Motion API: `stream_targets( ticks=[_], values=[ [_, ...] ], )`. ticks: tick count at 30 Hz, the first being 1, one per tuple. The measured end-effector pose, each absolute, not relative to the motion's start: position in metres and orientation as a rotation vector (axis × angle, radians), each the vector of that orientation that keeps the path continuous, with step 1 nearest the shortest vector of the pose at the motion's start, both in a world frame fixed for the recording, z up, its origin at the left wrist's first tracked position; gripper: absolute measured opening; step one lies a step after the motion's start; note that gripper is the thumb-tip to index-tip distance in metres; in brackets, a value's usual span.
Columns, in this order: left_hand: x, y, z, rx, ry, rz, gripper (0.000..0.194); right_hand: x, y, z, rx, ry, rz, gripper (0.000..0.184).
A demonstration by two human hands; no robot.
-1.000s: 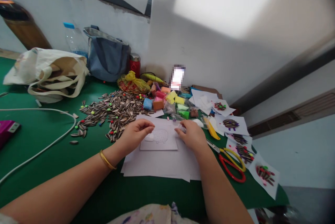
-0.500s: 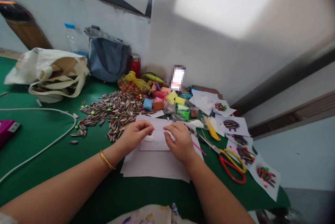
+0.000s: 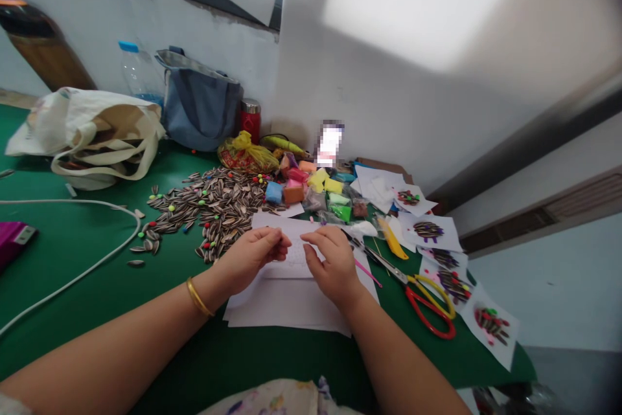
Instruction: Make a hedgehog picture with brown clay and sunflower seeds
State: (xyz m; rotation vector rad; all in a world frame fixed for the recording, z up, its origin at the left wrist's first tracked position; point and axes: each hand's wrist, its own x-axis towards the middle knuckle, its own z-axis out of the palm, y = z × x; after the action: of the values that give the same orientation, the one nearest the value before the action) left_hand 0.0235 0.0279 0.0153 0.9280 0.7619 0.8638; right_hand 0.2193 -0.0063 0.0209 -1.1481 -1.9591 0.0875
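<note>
Fingertip work above the drawing (image 3: 297,252), seemingly; my left hand (image 3: 253,256) curls, can't tell its grip; right hand (image 3: 333,266) parted; next calls for steadiness.

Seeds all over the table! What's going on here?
A person has both hands over a small sheet of paper with a faint drawing. The left hand has its fingers curled together; I can't tell if they pinch anything. The right hand is open beside it. The seeds are heaped to the left, and scissors lie to the right.
</note>
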Motion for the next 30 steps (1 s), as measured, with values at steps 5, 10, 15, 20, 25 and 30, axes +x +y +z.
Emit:
stream_targets(
  ticks=[5,10,15,20,25,30],
  values=[
    [0.023,0.024,0.016,1.087,0.781,0.855,0.032,0.211,-0.012,0.025,-1.092,-1.922,0.155,0.018],
    [0.020,0.023,0.014,1.295,0.822,0.786,0.037,0.203,-0.014,0.022,-1.023,-1.893,0.337,0.015],
    [0.021,0.023,0.016,1.433,0.841,0.734,0.046,0.200,-0.013,0.019,-0.998,-1.842,0.429,0.007],
    [0.004,0.041,0.028,1.921,0.954,0.762,0.040,0.212,-0.009,0.021,-1.075,-1.845,0.413,0.008],
    [-0.017,0.055,0.026,2.583,0.976,0.381,0.081,0.227,-0.001,0.014,-1.272,-1.811,0.476,0.008],
    [-0.016,0.055,0.015,2.602,1.017,0.190,0.093,0.216,-0.002,0.005,-1.246,-2.006,0.553,0.010]
  ],
)
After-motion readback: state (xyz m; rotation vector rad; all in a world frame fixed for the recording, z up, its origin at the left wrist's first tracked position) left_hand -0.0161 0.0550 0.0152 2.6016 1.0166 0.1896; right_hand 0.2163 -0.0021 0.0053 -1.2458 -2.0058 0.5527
